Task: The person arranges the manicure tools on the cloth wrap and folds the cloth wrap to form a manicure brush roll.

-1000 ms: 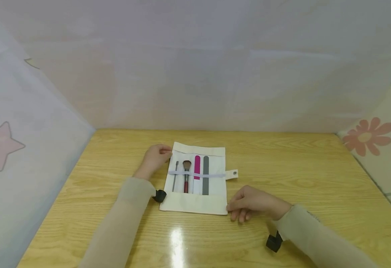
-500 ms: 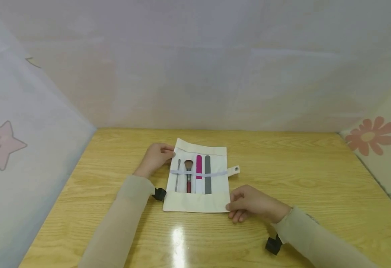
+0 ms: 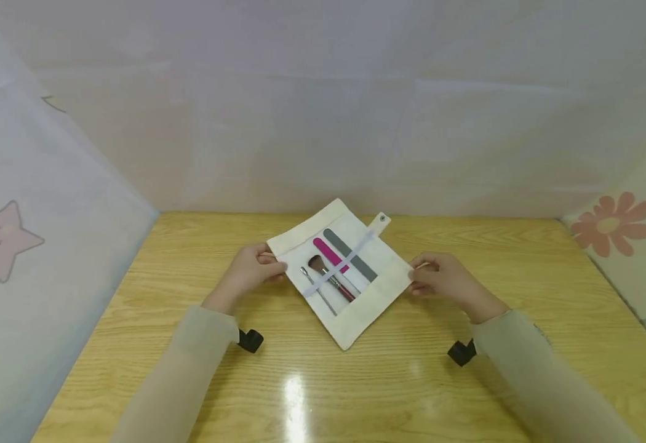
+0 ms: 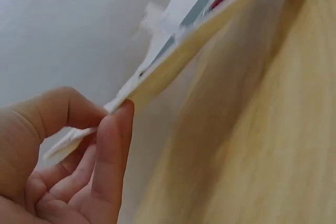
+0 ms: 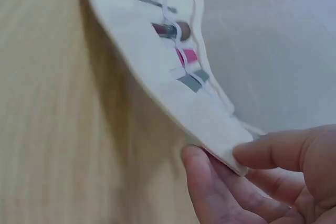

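Note:
A white fabric tool roll (image 3: pixel 373 301) is held up off the table, turned askew with one corner toward me. My left hand (image 3: pixel 250 269) pinches its left edge near a corner; thumb on top, fingers beneath, as the left wrist view shows. At the opposite corner my right hand (image 3: pixel 442 277) pinches the cloth the same way. Under a pale elastic band (image 3: pixel 314 286) sit a thin metal tool (image 3: pixel 320 294), a makeup brush (image 3: pixel 319 264), a pink-and-white nail file (image 3: pixel 330 253) and a grey nail file (image 3: pixel 350 255). Their lower ends are hidden in the pocket.
A snap tab (image 3: pixel 379 224) sticks out from the roll's far right side. Below is a wooden table (image 3: pixel 190 381), with a pale curtain (image 3: pixel 323 135) behind it and printed cloth on both sides. A black wrist camera (image 3: pixel 461 352) hangs at the right sleeve.
The tool roll has risen off the table and turned counterclockwise, its tools still in place. My right hand has moved up and to the right with its corner; the left has shifted slightly.

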A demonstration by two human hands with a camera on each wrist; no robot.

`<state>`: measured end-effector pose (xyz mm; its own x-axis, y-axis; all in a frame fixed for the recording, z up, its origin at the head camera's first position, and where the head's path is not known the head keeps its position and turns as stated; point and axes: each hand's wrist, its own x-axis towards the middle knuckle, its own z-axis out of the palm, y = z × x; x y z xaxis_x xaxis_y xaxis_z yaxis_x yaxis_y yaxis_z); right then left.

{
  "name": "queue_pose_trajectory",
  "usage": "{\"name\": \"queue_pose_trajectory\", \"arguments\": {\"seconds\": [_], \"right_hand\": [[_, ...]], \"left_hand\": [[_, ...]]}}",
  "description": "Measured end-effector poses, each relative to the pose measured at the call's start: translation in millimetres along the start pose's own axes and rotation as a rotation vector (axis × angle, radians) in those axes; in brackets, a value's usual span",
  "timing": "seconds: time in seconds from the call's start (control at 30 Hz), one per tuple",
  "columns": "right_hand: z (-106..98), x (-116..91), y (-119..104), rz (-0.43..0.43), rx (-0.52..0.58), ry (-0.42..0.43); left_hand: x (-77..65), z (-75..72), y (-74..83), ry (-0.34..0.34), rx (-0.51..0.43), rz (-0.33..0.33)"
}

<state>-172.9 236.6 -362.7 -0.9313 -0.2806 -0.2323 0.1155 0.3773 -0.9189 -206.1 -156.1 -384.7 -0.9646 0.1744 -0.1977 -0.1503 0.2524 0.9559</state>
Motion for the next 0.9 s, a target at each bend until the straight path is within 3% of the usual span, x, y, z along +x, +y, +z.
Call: {"name": "queue_pose_trajectory", "arguments": {"seconds": [0.23, 0.53, 0.73, 0.9], "right_hand": [[-6, 30, -16, -0.025, -0.047, 0.116], [-6, 82, -12, 0.030, -0.099, 0.132], [-4, 101, -3, 0.055, -0.119, 0.117], [-8, 103, 4, 0.094, -0.082, 0.102]], "left_hand": [[-27.1, 26.4, -3.7, -0.053, -0.090, -0.074], [-53.4, 55.0, -11.8, -0.185, -0.247, -0.181], [-61.6, 57.6, -18.3, -0.254, -0.292, -0.196], [-63.3, 45.7, -20.7, -0.281, -0.183, -0.174]]}}
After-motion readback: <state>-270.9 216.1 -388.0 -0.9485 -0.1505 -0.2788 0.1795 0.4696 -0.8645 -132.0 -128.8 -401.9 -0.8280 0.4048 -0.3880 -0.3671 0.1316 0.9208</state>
